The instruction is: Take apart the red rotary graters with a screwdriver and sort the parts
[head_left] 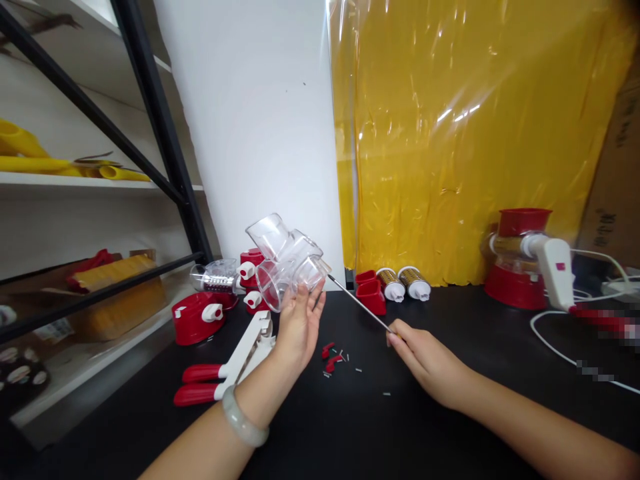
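Our left hand [299,327] was clasped on a clear plastic housing [295,253], which we held up off the table, one wide tube tilted up toward the left. A pale bracelet [243,419] circled that wrist. Our right hand [430,363] was wrapped tightly round the near end of a long-shafted tool [360,302], and the thin metal shaft slanted up to the lower right side of the housing; we could not tell whether the tip touched it. Below and between our hands, small red parts [331,365] and metal pins [359,370] lay scattered on the black table [320,440]. Left of them we had a pair of white levers [245,347] with red grips [195,394], and beyond these a red base [197,323] near a second clear housing [215,273]. Past the tool, red plastic pieces [371,297] lay beside two metal drums [414,280]. Farther right stood an assembled machine [517,257] with a white crank arm [555,273]. Behind, we saw a white panel [260,133] and a yellow sheet [450,133]
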Tool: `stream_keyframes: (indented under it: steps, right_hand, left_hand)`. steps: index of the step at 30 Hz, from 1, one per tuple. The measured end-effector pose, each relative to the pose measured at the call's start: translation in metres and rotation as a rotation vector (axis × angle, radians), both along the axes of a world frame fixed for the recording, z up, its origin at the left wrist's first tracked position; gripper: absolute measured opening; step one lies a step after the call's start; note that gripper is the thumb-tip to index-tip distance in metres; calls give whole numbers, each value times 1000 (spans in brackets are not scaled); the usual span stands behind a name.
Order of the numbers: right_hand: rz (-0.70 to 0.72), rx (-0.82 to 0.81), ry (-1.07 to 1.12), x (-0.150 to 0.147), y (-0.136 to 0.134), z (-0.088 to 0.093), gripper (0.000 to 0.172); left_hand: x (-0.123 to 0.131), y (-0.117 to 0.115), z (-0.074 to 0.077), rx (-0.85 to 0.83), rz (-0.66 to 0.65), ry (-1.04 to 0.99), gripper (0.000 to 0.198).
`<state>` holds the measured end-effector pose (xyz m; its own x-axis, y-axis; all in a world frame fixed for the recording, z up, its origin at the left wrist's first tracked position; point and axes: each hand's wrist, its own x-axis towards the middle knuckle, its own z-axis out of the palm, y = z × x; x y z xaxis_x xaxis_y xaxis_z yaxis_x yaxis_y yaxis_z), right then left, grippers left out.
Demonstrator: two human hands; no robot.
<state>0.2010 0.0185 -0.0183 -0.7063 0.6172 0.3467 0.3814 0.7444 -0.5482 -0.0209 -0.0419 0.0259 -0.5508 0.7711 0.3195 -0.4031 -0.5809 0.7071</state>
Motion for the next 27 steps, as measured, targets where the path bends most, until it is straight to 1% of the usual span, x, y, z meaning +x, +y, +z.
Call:
stream_keyframes:
  steps: [6, 12, 17, 23, 27]
  right_hand:
    - [22, -40, 15, -3, -5, -1, 31]
    - [53, -83, 47, -4, -7, -1, 31]
    - [104, -180, 98, -5, -6, -3, 34]
    - [210, -323, 180, -5, -9, -2, 38]
    - [255, -386, 205, -5, -11, -2, 40]
  left_hand:
    - [6, -4, 1, -8, -27, 12, 59]
    - [10, -5, -2, 6, -44, 28, 52]
    - [11, -5, -3, 29, -34, 12, 50]
    - [16, -8, -1, 69, -50, -22, 52]
    - [18, -10, 0, 60, -48, -55, 51]
